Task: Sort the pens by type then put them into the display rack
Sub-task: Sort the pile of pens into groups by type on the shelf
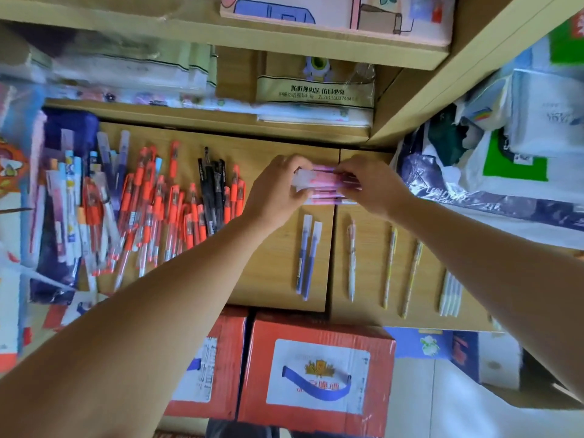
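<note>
I grip a bundle of pink pens (328, 184) with my left hand (278, 188) and right hand (373, 184) above the worktop (271, 273).

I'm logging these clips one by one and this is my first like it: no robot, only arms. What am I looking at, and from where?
There is no machine here. A person works bare-handed, and the single picture comes from a wide-angle camera worn on their head, looking forward and down. The left hand and right hand together grip a bundle of pink pens at a wooden counter. To the left lies a heap of orange pens with some black pens. Nearer the person, two blue pens, a white pen and yellow pens are laid out apart. Red cartons stand below.
</note>
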### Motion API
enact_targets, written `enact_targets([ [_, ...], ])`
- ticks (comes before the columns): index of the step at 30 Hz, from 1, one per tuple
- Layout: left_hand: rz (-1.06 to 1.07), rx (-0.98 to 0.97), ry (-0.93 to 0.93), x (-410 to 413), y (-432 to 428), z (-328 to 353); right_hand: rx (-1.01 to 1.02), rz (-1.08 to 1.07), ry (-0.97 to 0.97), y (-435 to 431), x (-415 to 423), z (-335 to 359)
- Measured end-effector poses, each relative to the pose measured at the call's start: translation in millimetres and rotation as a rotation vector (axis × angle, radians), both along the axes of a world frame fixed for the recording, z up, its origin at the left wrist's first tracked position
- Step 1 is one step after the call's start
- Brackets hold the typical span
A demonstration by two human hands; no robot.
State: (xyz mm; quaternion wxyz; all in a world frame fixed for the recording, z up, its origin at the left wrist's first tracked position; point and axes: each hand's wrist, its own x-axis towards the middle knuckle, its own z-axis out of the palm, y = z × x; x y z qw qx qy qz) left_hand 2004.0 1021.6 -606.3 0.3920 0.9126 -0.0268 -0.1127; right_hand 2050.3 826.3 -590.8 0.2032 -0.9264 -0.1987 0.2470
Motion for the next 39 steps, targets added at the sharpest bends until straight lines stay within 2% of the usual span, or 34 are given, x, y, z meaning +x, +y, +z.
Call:
enact_targets([
  [4, -0.072, 0.227, -0.119, 6.8, -4.8, -25.5, -0.046, 0.02, -0.093, -0.4, 1.7, -18.6],
  [9, -0.212, 0.349, -0.115, -1.3, -13.3, -40.0, -0.049, 0.021, -0.224, -8.8, -5.2, -31.5],
  [15, -0.296, 0.441, -0.116, -0.6, -8.9, -42.2, -0.131, 0.068, -0.088, -14.1, -9.9, -22.9],
  [20, -0.361, 0.504, -0.099, 1.2, -10.2, -39.1, -0.302, 0.215, -0.102, -13.6, -13.6, -28.4],
  [26, -0.33, 0.532, -0.127, 7.9, -6.7, -38.8, -0.296, 0.184, -0.141, -4.8, -15.7, -30.0],
  [39, -0.29, 0.43, -0.09, 8.5, -6.0, -24.7, -0.311, 0.179, -0.159, -1.4, -15.5, -21.9],
])
